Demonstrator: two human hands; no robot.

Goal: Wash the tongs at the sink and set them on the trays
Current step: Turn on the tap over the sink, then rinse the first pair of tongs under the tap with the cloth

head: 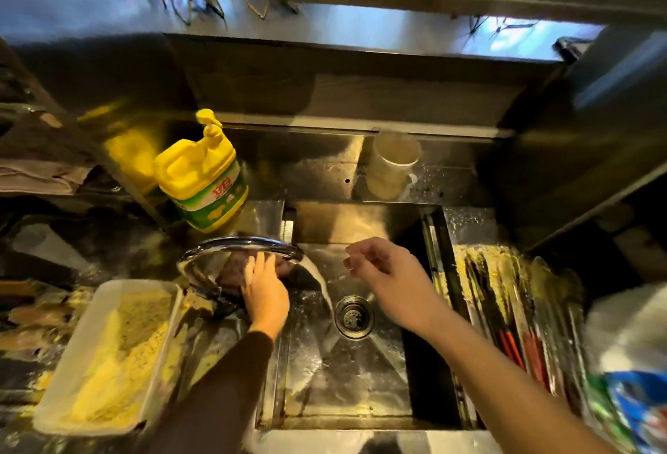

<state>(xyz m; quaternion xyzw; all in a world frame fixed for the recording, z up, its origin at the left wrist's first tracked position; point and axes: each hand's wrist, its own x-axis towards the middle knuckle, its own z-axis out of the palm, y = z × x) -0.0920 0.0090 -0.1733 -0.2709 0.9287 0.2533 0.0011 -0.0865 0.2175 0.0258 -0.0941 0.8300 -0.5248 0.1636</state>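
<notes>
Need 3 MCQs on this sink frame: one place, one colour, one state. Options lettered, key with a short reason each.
1. Where is the yellow pump detergent bottle?
A. behind the curved chrome faucet
B. inside the steel sink basin
C. on the right-side trays

2. What colour are the crumbs in the white rectangular tray?
A. red
B. yellow
C. blue

3. What is the faucet doing?
A. off
B. running
C. removed

Key: 1 A, bottle stands on the counter beyond the spout. 2 B, tray contents look yellow. 3 B, a water stream falls toward the round drain.
</notes>
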